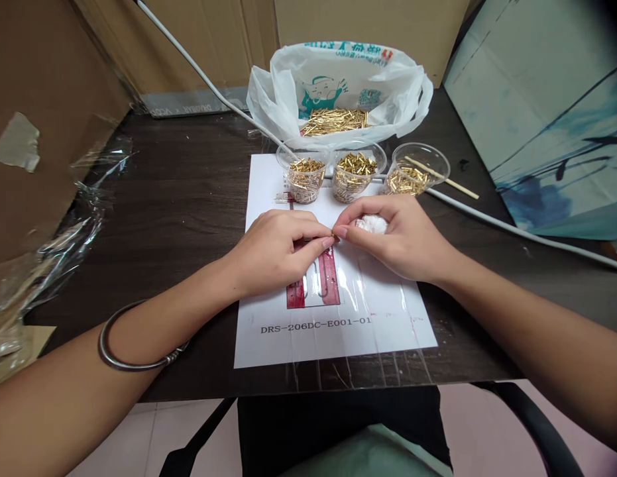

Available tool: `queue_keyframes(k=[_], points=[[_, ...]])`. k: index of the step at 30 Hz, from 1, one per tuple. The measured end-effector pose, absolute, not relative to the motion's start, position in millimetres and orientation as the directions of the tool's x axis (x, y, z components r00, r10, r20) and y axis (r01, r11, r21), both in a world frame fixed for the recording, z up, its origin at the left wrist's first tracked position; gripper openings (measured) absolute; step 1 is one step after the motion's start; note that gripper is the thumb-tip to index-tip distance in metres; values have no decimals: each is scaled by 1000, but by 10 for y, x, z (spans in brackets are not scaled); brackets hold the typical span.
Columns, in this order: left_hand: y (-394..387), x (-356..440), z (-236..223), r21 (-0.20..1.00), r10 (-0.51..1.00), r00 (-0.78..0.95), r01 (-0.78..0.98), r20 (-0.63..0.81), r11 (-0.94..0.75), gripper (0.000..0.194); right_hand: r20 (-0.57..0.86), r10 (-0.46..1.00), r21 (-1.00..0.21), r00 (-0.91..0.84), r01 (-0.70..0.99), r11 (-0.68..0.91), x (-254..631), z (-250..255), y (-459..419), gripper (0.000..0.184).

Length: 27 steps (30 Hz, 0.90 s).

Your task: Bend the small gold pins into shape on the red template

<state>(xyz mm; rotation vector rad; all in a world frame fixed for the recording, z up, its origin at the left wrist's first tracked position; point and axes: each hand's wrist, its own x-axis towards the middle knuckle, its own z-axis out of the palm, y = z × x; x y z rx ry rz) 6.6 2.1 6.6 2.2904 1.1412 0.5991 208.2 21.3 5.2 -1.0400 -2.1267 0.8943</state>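
Note:
Above a printed white sheet, my two hands meet fingertip to fingertip. Thumb and forefinger of my left hand pinch a tiny brass-coloured pin, mostly hidden by the fingers. My right hand closes its thumb and forefinger on the same pin from the other side. A crumpled white wad sits inside the right hand's curled fingers. Just beyond the hands stand three clear plastic cups: a left cup, a middle cup and a right cup, each holding small brass pieces.
Behind the cups, a white plastic bag lies open with many long brass pins inside. A thin wooden stick leans out of the right cup. A white cable crosses the dark table. Cardboard walls the back.

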Motion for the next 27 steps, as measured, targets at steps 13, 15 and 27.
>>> queue_keyframes(k=[13, 15, 27], points=[[25, 52, 72, 591, 813, 568, 613, 132, -525, 25, 230, 834, -769, -502, 432, 472, 2067, 55, 204, 13], [28, 52, 69, 576, 808, 573, 619, 135, -535, 25, 232, 834, -766, -501, 434, 474, 2069, 57, 204, 13], [27, 40, 44, 533, 793, 593, 629, 141, -565, 23, 221, 836, -767, -503, 439, 467, 2070, 56, 201, 13]])
